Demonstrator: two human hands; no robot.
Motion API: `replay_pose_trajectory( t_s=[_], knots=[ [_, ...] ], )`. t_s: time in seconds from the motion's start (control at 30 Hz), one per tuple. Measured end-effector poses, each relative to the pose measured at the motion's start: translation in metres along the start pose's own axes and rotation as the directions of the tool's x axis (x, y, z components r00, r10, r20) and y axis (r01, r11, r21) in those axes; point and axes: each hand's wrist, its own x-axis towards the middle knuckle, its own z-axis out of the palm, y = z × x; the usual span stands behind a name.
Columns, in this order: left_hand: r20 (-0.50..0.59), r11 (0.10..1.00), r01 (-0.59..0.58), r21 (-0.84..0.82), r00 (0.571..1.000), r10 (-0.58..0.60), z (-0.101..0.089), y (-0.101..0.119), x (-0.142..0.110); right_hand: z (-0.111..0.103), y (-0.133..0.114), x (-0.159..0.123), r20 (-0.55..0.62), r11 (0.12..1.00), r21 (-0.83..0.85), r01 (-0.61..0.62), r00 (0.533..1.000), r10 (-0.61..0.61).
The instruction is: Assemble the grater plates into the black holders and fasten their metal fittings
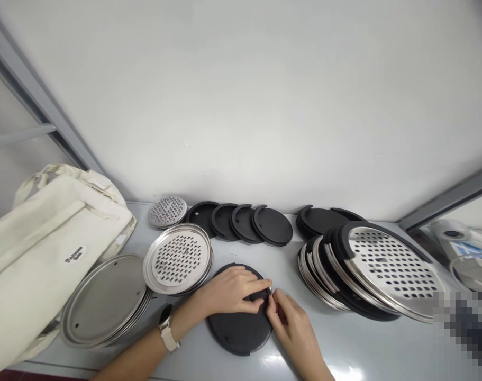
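Note:
A round black disc [241,330] with a small hole near its lower edge lies flat on the table in front of me. My left hand [236,290] rests over its upper part, with index finger and thumb closing around the disc's right rim. There, at the index fingertip, a small shiny metal piece [270,290] shows; its kind is too small to tell. From the right, my right hand [291,321] pinches at that piece with thumb and fingertips, close against the rim. The rest of the piece is hidden by the fingers.
Left of the disc stand stacked round metal grater plates [181,262], plain metal discs [106,304] and a cream bag [54,233]. Along the wall lie a small grater plate [167,210] and several black discs [274,226]. A leaning stack of perforated metal plates [395,270] stands right.

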Motion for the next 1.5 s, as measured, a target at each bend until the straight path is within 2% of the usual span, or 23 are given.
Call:
replay_pose_trajectory(
  t_s=[0.27,0.77,1.5],
  knots=[
    [0.005,0.999,-0.042,0.025,0.999,0.042,-0.0021,0.0009,0.0009,-0.0007,0.0004,0.0010,-0.007,0.999,0.028,0.020,1.000,-0.020],
    [0.006,0.995,0.000,-0.104,1.000,0.001,-0.0015,-0.0014,0.0005,-0.0013,0.0002,0.0035,0.007,0.999,0.026,0.023,1.000,-0.023],
    [0.046,0.993,0.028,-0.111,0.999,-0.023,-0.0028,-0.0015,0.0023,-0.0004,-0.0021,0.0036,0.008,1.000,-0.016,0.004,1.000,-0.004]
  ],
)
